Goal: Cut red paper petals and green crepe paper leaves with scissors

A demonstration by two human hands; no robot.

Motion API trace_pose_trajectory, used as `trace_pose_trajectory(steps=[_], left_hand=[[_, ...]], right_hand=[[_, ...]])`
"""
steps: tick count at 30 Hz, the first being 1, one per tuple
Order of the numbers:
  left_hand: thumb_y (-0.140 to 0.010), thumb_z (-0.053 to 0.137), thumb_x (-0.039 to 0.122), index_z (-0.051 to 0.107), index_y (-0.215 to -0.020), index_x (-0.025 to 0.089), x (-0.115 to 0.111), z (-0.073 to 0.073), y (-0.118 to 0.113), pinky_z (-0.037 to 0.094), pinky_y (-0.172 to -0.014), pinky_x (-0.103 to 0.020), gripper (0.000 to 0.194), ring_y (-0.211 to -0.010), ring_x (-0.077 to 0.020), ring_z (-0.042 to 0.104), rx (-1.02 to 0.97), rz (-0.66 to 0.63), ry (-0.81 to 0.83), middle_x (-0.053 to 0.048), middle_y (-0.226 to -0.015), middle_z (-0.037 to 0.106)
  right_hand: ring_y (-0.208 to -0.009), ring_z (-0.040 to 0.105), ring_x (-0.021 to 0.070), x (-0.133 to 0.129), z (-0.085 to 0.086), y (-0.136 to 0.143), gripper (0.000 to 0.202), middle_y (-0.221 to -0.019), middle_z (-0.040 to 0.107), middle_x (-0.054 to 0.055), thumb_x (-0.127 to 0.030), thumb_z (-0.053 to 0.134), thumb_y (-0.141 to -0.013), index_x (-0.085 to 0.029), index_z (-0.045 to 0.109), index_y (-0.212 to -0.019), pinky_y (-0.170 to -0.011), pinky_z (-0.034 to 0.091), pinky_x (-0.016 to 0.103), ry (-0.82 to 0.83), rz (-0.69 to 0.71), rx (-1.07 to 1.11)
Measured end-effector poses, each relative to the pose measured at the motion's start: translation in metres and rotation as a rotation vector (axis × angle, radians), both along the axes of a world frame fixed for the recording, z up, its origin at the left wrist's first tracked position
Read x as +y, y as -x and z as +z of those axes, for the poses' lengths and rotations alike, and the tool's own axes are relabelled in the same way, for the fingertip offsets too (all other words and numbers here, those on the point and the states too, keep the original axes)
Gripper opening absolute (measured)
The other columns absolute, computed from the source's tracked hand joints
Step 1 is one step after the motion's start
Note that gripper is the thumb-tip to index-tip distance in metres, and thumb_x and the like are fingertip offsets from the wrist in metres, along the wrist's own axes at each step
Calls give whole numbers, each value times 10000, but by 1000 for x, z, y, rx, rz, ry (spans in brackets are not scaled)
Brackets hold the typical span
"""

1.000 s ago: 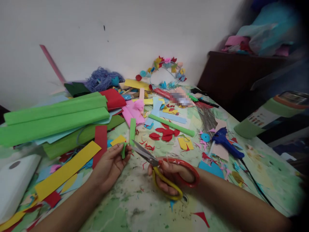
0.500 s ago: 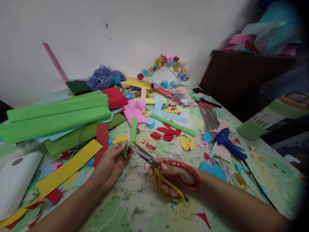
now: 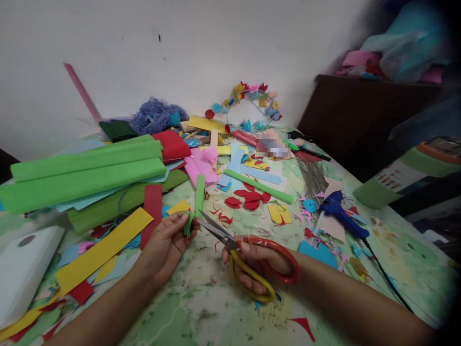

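Observation:
My left hand [image 3: 171,245] pinches a small folded piece of green paper [image 3: 188,224] between thumb and fingers. In my right hand [image 3: 254,264] are scissors [image 3: 239,246] with one red and one yellow handle. Their blades stand slightly apart, with the tips beside my left fingertips, close to the green piece. A light green strip [image 3: 200,192] lies just beyond the tips. Several red petal shapes [image 3: 251,199] rest on the table past the scissors.
Green paper rolls [image 3: 86,178] and a yellow strip [image 3: 104,250] lie left, near a white box [image 3: 29,269]. A blue glue gun [image 3: 342,216] and a green bottle [image 3: 406,173] are right. A flower wreath [image 3: 252,91] leans against the wall.

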State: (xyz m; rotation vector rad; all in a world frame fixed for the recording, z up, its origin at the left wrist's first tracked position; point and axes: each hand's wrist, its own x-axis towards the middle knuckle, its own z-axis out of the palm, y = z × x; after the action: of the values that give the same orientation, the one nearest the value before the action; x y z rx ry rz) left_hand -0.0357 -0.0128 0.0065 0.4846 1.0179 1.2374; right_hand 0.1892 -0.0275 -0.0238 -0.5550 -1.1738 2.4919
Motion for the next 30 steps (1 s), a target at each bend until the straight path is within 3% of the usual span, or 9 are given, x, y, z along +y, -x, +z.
trace_pose_trajectory(steps=[12,22,30], left_hand=[[-742,667,126,653,-737,133,0,0,-2,509,-603,-158,17,-620,-79,587,105,-4,-76,-10,-711,647],[-681,754,327,665,-716,160,1,-3,3,424,-559,-184,192,-590,-96,535,262,-60,-169,5,-645,636],[-732,690,404,575,-554,187,-1,-5,7,302,-459,-186,304,-455,-87,375,447,-192,-242,32,-470,508]], right_hand=[[-386,495,68,-1,3,0,545,-599,563,-25,-622,520,-828,-137,509,-1076,-349,411,158,0,-6,-17],[-405,501,65,-3,10,0,549,-605,556,-27,-622,539,-821,-136,517,-1077,-357,415,154,-26,-3,-57],[-410,460,50,-5,16,-2,504,-629,527,-31,-580,497,-869,-130,528,-1093,-359,383,147,-140,-26,-47]])
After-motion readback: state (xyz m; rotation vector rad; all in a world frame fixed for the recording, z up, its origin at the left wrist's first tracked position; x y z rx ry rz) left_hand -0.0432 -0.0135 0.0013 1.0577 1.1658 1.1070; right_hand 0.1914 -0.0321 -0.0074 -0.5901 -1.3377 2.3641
